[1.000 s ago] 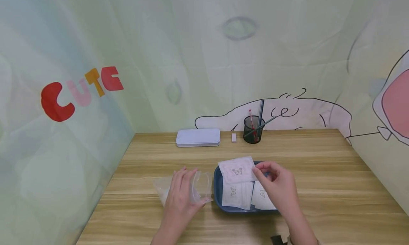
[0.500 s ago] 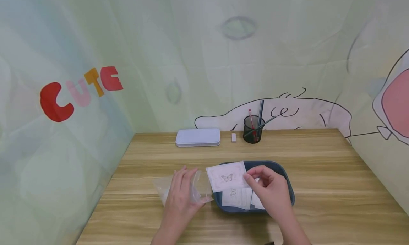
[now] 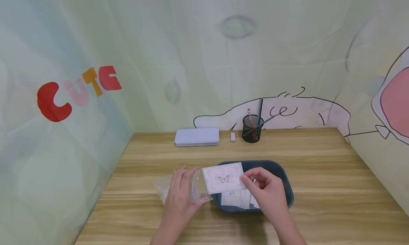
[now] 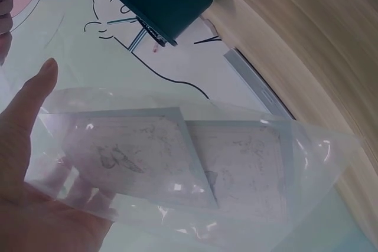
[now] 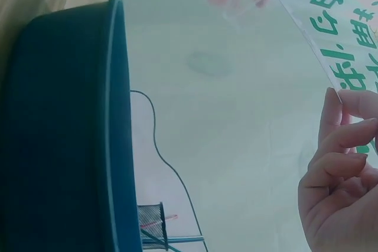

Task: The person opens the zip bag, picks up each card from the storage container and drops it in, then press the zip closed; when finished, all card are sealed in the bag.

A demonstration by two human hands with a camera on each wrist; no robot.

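My left hand (image 3: 180,192) grips a clear plastic bag (image 3: 159,185) near its mouth, which gapes to the right. Through the film, in the left wrist view, two overlapping pale cards (image 4: 133,160) show inside the bag. My right hand (image 3: 269,192) pinches the right edge of a white card (image 3: 222,178) printed with a butterfly, between thumb and fingertips. The left end of this card is at the bag's mouth; whether it is inside, I cannot tell. Below it, more white cards (image 3: 234,201) lie in a dark blue tray (image 3: 288,184), partly hidden by the card and hand.
A white flat case (image 3: 196,137), a small eraser (image 3: 232,137) and a black mesh pen cup (image 3: 251,131) with several pens and pencils stand along the back of the wooden table (image 3: 335,188). A printed curtain (image 3: 179,53) hangs behind.
My right hand has moved left with the butterfly card, from over the tray to the bag's mouth. My left hand and the bag have stayed nearly still.
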